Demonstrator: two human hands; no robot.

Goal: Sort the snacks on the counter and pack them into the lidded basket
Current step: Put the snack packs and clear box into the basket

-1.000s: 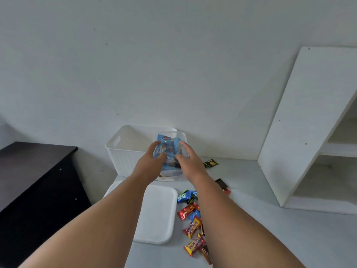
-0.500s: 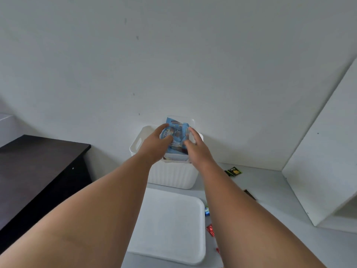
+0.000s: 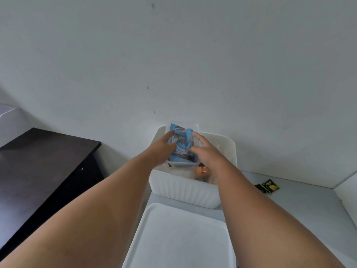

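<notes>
While both hands are holding the clear plastic container [image 3: 181, 165], it is sitting over the left half of the white basket [image 3: 183, 189]. Its near end is dipping inside the rim and its far end is sticking up above the back rim. Can't tell whether it is touching the basket floor.

- Container is carrying blue snack packets [image 3: 182, 145], piled up past its top edge.
- Left hand [image 3: 161, 150]: fingers [image 3: 170, 135] are wrapping the container's left side, with the thumb lying on the packets. It is gripping.
- Right hand [image 3: 207, 154]: fingers [image 3: 199, 137] are running along the right wall, mostly straight, with the thumb pressing in on the packets from the near side. It is pinching the container together with the packets.
- Orange item [image 3: 201, 171] is lying in the basket just beside the container's near right corner, partly hidden under the right wrist. It is too blurred to name.
- Basket is standing against the wall [image 3: 173, 55] at the back of the surface [image 3: 289, 211].
- White lid [image 3: 179, 238] is lying flat on the surface in front of the basket, off it and close to its front wall.
- Green-and-black packet [image 3: 270, 186] is lying on the surface right of the basket, well apart from it.
- Dark cabinet [image 3: 38, 161] is standing to the left, lower than the surface.
</notes>
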